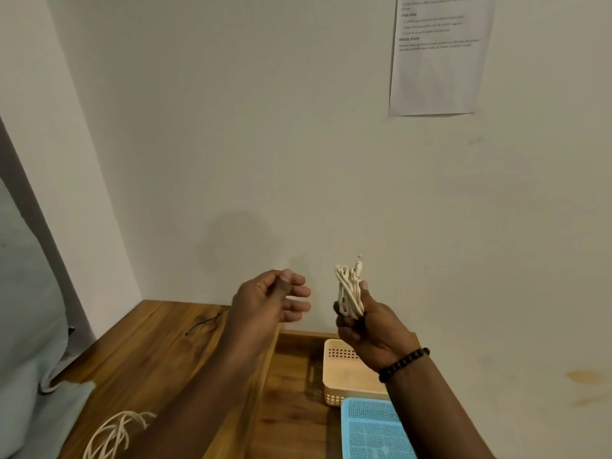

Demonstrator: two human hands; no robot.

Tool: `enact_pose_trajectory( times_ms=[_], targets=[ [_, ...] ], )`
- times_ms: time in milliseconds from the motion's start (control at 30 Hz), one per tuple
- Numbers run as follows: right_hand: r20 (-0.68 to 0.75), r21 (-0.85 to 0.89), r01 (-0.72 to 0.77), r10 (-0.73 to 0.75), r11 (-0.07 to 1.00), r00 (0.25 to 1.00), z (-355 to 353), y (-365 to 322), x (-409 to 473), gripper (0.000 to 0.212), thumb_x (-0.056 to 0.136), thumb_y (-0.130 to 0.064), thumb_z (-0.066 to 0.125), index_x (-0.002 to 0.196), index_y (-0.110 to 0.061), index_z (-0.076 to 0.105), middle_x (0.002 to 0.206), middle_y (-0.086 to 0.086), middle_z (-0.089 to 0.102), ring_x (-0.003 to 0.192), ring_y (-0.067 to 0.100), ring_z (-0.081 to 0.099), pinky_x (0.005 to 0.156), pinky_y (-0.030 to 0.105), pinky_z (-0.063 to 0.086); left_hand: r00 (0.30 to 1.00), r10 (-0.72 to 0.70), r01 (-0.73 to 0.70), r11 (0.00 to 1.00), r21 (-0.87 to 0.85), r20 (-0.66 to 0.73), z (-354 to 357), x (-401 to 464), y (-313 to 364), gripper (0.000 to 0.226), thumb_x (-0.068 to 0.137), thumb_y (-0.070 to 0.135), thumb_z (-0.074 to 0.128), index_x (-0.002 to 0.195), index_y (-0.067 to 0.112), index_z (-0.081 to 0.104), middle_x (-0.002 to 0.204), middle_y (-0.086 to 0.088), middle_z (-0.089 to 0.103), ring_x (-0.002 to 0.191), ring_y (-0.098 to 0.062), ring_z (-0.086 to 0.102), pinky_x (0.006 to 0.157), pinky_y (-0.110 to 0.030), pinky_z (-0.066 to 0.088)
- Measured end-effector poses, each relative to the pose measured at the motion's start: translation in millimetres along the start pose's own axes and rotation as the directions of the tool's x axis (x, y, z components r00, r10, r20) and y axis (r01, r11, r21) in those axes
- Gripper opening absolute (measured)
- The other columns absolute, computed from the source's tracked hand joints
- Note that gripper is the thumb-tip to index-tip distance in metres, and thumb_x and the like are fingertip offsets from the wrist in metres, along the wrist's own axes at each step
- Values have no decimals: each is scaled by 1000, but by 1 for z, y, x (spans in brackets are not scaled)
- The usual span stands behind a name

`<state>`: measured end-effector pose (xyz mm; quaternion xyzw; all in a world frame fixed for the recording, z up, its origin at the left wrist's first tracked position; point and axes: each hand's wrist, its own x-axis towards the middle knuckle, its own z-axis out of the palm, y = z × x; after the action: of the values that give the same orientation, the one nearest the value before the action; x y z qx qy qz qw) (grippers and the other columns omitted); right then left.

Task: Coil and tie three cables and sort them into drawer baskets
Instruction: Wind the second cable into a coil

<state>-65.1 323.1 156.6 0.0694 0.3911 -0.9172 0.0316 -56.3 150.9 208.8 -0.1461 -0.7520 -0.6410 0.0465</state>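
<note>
Right hand (371, 329) holding a coiled white cable (349, 293)

Grip clamped round its lower half – loops stick up above the fist; left hand (271, 299) beside it, fingers loose.

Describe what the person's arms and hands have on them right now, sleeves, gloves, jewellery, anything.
Both forearms are bare as far as the frame shows: no sleeves and no gloves. The right hand has a bracelet of dark round beads around its wrist. The left hand and its wrist carry nothing visible: no watch, band or ring can be made out. No markings show on either arm.
</note>
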Motion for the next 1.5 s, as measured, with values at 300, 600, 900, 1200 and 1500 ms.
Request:
enact_pose_trajectory(
  times_ms=[300,600,900,1200,1500],
  targets=[
    [51,-678,200,-226,707,973,16,17,-11,65,95,-64,26,103,-19,72,71,-1,65,54,7,50,52,23,39,996,-19,-6,964,265,92,28,-7,-23,28,94,47,50,105,25,62,66,4,69,52,-7,66,54,-16,53],
    [282,-334,145,-48,931,958,8,26,-13,52,98,-39,44,110,8,62,71,10,54,64,16,53,58,25,46,983,-165,163,986,26,82,11,8,-52,34,97,41,48,99,13,69,74,-12,74,64,-26,68,75,-48,58],
    [31,-386,-40,56,922,998,9,35,1,24,101,-14,46,100,5,60,70,11,53,56,12,47,47,25,40,985,45,49,852,521,-166,3,-5,-73,63,88,50,55,134,15,31,123,-10,58,90,-18,64,60,-19,53],
    [4,-219,-302,311,928,951,22,23,9,15,100,-7,38,98,1,51,61,9,50,40,10,43,34,19,34,706,586,-451,-62,890,398,-14,6,-110,65,74,17,76,132,21,50,135,-4,56,136,-25,35,114,-39,19],
    [25,-513,-375,451,772,892,14,31,18,57,100,-52,35,110,-2,59,85,10,62,51,10,44,39,19,37,851,506,-366,376,851,142,-12,1,-128,24,93,24,45,115,16,49,114,-2,51,104,-19,44,87,-37,50]
  ],
)
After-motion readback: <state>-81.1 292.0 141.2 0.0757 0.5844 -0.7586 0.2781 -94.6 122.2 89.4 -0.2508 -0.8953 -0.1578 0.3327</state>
